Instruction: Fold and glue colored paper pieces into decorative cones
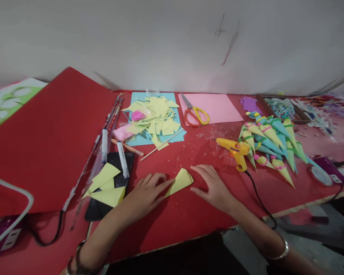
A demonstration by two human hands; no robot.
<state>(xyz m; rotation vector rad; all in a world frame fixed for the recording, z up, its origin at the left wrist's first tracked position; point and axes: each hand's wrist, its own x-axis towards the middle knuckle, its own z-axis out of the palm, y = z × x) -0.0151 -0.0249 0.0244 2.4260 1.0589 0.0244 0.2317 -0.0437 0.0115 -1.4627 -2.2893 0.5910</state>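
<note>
Dark beaded bracelet is worn on the left wrist, nearest the camera, and a silver bangle on the right. The left hand is laid at the narrow end of a folded, fan-shaped piece of pale yellow paper, its index fingertip touching the paper; whether the paper is pinched cannot be told. The right hand is held open just beside the wide end, thumb and fingers apart. The folded piece is lying between the hands on the red tabletop.

To the left, pale yellow paper pieces are spread on a flat black object, possibly a phone, with a white marker laid across it. Beyond, a heap of yellow paper cuttings is piled on light blue paper; scissors with red and yellow handles are rested on a pink sheet. To the right, a yellow glue gun is set near piled yellow and blue paper cones.
</note>
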